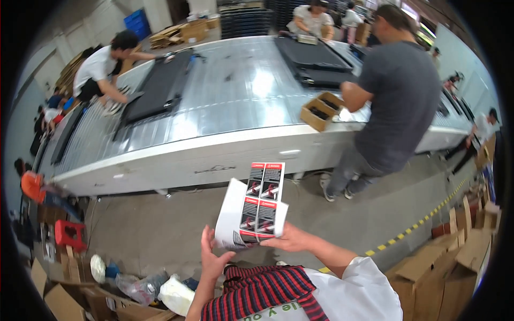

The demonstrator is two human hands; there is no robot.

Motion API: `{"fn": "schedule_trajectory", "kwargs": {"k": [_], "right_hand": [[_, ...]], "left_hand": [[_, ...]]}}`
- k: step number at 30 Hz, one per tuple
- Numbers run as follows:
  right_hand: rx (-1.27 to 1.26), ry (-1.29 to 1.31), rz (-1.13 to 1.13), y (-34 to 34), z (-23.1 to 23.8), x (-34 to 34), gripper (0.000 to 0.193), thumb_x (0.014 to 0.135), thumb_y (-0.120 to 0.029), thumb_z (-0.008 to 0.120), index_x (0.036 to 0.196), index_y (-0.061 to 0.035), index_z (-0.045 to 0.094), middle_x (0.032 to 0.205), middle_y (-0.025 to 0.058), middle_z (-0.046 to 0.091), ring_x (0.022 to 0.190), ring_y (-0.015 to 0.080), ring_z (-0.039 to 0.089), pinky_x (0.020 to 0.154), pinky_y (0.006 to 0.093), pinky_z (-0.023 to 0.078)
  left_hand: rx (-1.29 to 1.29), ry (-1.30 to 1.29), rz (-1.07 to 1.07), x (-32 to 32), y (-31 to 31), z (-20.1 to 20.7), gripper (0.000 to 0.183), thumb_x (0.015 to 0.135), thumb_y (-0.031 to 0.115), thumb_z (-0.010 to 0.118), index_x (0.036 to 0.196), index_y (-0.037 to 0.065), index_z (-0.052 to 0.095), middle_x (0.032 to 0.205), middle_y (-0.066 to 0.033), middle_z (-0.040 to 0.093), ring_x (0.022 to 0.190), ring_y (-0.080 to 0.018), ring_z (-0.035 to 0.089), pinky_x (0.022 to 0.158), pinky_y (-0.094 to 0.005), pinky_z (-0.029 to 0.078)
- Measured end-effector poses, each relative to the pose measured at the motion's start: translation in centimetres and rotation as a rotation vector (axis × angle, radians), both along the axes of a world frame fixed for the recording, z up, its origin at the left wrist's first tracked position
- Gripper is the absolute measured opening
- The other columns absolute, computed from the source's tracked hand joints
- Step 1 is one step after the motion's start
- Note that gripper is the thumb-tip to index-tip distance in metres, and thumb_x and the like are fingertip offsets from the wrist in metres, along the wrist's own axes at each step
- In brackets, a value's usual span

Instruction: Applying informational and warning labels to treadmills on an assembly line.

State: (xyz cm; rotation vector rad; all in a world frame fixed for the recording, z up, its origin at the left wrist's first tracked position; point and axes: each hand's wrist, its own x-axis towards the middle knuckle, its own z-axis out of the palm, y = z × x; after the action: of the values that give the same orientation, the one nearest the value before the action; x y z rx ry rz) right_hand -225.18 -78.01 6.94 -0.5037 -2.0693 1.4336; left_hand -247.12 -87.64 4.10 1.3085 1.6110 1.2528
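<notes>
Ahead of you runs a long silver slatted metal tabletop with a white side panel, and a strip of grey floor lies between it and you. At your front right, a person in a dark grey T-shirt stands against its near side and blocks part of your view across it. Just beside that person, an open brown cardboard box of small black parts sits at the near edge. Flat black rectangular panels lie farther left, where a person in a white shirt leans in. To your left stand a red plastic stool and opened brown cartons; more brown cartons crowd your right, near yellow-and-black striped floor tape.

In front of your body you have a glossy label sheet, printed in red, black and white, on top of plain white paper. Its long axis runs away from you toward the tabletop, the far end leaning slightly right and sticking out past the paper; the red headings sit at each label's far end.

Your right hand is closed on the near right edge, thumb on top. Your left hand is spread, thumb well apart from fingers, at the near left corner; you cannot tell whether it touches.
</notes>
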Motion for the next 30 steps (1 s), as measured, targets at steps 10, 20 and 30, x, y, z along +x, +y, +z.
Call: {"fn": "schedule_trajectory", "kwargs": {"k": [10,20,30], "right_hand": [[-0.403,-0.216,0.041,5.1,-0.5,-22.2,0.017,0.072,-0.009,0.065,0.087,-0.0008,0.063,0.076,0.0025,0.063,0.068,0.0072,0.055,0.064,0.0236,0.046],[-0.204,-0.332,0.163,5.7,-1.6,-45.9,0.024,0.07,-0.017,0.069,0.085,0.0007,0.063,0.072,0.0047,0.064,0.064,0.0069,0.055,0.059,0.0241,0.046],[-0.503,-0.279,0.752,12.4,-1.7,-71.6,0.024,0.074,-0.003,0.062,0.097,0.0008,0.056,0.088,0.0059,0.061,0.076,0.0092,0.056,0.067,0.0241,0.046]], "left_hand": [[0.012,-0.649,0.067,-20.7,-1.9,1.3,0.051,0.067,0.008,0.069,0.113,0.0,0.047,0.101,-0.0043,0.056,0.09,-0.0123,0.054,0.079,-0.0267,0.043],[0.095,-0.623,0.713,-38.0,-0.9,0.4,0.031,0.074,0.012,0.066,0.1,-0.001,0.056,0.09,-0.0049,0.06,0.081,-0.0107,0.055,0.071,-0.0256,0.045],[0.339,-0.471,1.004,-55.2,-1.6,3.0,0.023,0.081,0.017,0.059,0.097,0.001,0.059,0.088,-0.0011,0.06,0.078,-0.0078,0.053,0.07,-0.023,0.043]]}}
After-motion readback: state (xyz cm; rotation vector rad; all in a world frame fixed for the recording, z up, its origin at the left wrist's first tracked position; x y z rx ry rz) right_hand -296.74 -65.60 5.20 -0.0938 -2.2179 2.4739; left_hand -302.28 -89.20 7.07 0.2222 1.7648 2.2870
